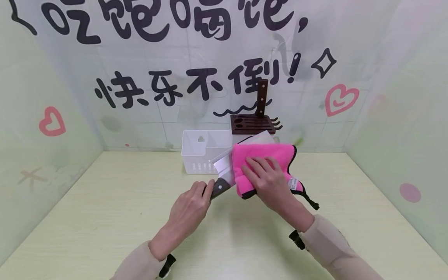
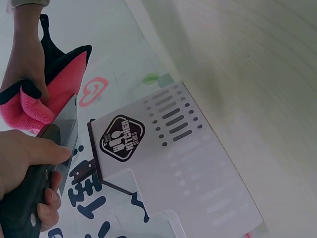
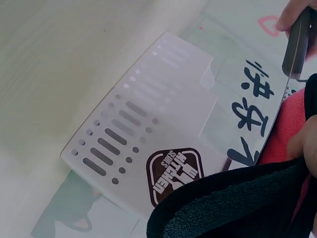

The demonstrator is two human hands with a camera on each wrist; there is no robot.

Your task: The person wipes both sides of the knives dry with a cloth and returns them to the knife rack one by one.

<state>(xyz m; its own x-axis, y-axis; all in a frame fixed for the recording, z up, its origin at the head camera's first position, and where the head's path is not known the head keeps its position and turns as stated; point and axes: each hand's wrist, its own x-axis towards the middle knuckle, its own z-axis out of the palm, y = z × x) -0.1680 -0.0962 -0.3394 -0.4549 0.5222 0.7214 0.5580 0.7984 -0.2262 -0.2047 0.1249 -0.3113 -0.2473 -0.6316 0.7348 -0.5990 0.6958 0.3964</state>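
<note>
My left hand [image 1: 190, 204] grips the dark riveted handle [image 1: 220, 188] of a kitchen cleaver, its wide shiny blade [image 1: 224, 165] pointing up and right, held above the table. In my right hand [image 1: 269, 181] is a folded pink cloth [image 1: 241, 151] with black edging, a white tag and a hanging loop. That cloth lies over the blade and hides its middle, while the blade's far corner shows past the top. The left wrist view shows the fingers curled round the handle [image 2: 25, 198] and the cloth [image 2: 62, 82] bunched in the right hand.
Behind the hands, a white plastic kitchen holder [image 1: 206, 151] stands against the back wall. Its brown slotted top [image 1: 248, 124] has side hooks and bears another knife with a brown handle [image 1: 261, 97]. Printed film covers the walls around the pale wooden table [image 1: 115, 202].
</note>
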